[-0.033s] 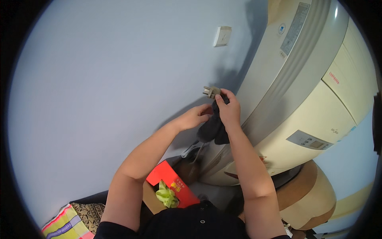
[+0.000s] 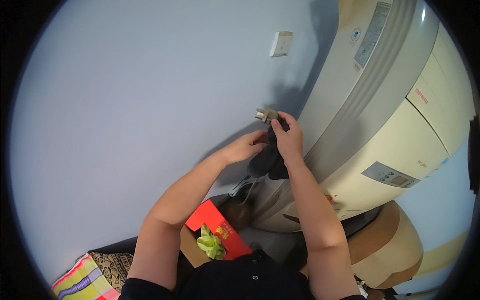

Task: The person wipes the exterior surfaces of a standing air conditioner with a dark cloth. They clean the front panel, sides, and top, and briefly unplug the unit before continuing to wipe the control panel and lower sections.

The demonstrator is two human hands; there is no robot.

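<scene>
Plug [image 2: 268, 116] in my right hand [image 2: 291, 139]

I pinch it, prongs leftward, before the blue wall [image 2: 135, 95], with black cloth [image 2: 264, 161] hanging below. My left hand [image 2: 244, 148] half curls beside the cloth; whether it grips, I cannot tell.

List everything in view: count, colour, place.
plug: one, beige, in right grip
soft bundle: one, black, beneath plug
wall plate: one, white, upper middle
wall: one, pale blue, left
tall appliance: one, cream-grey, right
box: one, red, lower middle
crumpled item: one, yellow-green, against box
checked cloth: one, multicoloured, lower left
patterned fabric: one, black-tan, lower left
rounded object: one, brown, lower right
top: one, black, bottom middle
arms: two, bare, lower half
left grip: one, bare, beside bundle
right grip: one, bare, holding plug
</scene>
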